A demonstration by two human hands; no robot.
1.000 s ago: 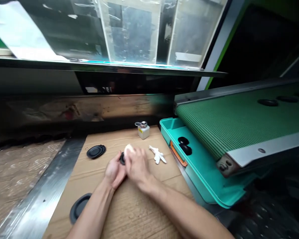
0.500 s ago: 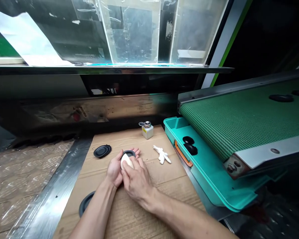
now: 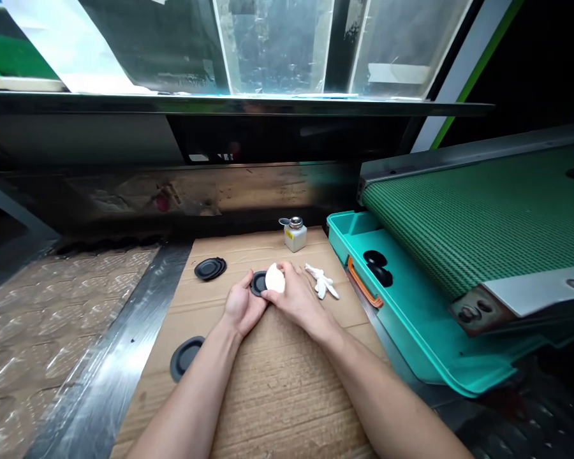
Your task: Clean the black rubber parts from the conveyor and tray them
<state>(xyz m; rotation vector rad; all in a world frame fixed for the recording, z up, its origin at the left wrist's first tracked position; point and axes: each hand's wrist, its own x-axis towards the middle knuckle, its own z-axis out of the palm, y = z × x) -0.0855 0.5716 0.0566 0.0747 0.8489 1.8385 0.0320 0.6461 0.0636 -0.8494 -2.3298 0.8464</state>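
Observation:
My left hand (image 3: 243, 306) holds a small black round part (image 3: 258, 283) between thumb and fingers. Beside it, my right hand (image 3: 300, 296) pinches a white round pad (image 3: 275, 278), which overlaps the right edge of the black part. Both hands are over a cardboard sheet (image 3: 277, 395). A stack of black discs (image 3: 210, 268) lies to the upper left, and a larger black ring-shaped part (image 3: 186, 358) is beside my left forearm. Behind the hands stands a white bottle (image 3: 295, 236) with a metal top. A crumpled white cloth (image 3: 321, 282) lies right of my right hand.
On the right, a teal tray (image 3: 411, 331) holding black parts sits partly under a green conveyor belt (image 3: 483, 210). Clear plastic with moulded pockets (image 3: 67, 306) covers the left side. A metal ledge (image 3: 243, 105) crosses above the back.
The white pad has moved off the black part's face toward the right, held in my right hand, so more of the black part shows. The view has shifted, bringing the scene slightly up and right.

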